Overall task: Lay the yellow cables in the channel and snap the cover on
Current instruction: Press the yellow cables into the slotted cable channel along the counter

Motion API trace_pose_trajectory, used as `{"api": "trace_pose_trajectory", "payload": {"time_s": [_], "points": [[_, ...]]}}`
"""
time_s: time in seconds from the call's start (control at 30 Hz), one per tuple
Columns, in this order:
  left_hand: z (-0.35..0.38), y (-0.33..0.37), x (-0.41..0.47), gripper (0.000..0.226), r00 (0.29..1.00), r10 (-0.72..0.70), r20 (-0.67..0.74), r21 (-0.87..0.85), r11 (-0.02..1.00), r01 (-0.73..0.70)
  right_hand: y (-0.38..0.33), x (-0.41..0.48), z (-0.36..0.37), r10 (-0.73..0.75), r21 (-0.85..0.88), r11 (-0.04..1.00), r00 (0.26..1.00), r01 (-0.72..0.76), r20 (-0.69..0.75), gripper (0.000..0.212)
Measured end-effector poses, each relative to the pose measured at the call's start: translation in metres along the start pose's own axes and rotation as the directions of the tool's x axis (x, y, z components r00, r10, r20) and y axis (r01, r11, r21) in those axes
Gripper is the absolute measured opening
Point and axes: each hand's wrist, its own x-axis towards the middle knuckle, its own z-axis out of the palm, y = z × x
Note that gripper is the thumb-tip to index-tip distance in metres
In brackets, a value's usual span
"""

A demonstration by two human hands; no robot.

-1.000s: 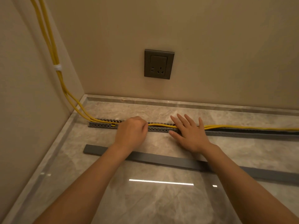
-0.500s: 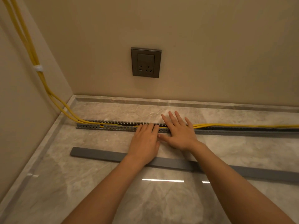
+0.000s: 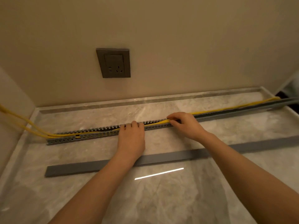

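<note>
Channel (image 3: 64,140) lies left to right, yellow cables (image 3: 61,135) running along it.

The left hand (image 3: 131,139) and right hand (image 3: 186,125) are bare. The left forearm (image 3: 97,188) and right forearm (image 3: 242,167) are bare too, and slim.

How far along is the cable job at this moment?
Done: the yellow cables sit inside the grey slotted plastic channel at its left end. In hand: the left hand presses them down while the right hand pinches the next stretch. Left: cables further right ride above it, and the long flat grey cover strip lies alongside, unfitted.
</note>
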Motion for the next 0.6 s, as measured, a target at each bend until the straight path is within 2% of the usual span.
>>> {"api": "trace_pose_trajectory", "payload": {"time_s": [0.13,0.27,0.4,0.6], "points": [[-0.001,0.007,0.009,0.029,1.000,0.012,0.017,0.062,0.998,-0.013,0.016,-0.004,-0.016,0.008,-0.185,0.983,0.998,-0.020,-0.065,0.026],[0.001,0.008,0.012,0.026,1.000,0.004,0.011,0.080,0.997,-0.004,0.041,0.000,-0.028,0.116,-0.300,0.944,0.989,-0.137,-0.089,0.028],[-0.001,0.009,0.016,0.022,1.000,-0.026,0.005,0.079,0.997,0.026,0.060,0.003,-0.034,0.183,-0.265,0.943,0.979,-0.201,-0.092,0.026],[-0.004,0.015,0.027,0.028,0.992,-0.124,-0.026,0.076,0.989,0.126,0.076,0.008,-0.040,0.001,-0.137,0.990,0.990,-0.021,-0.144,0.019]]}}
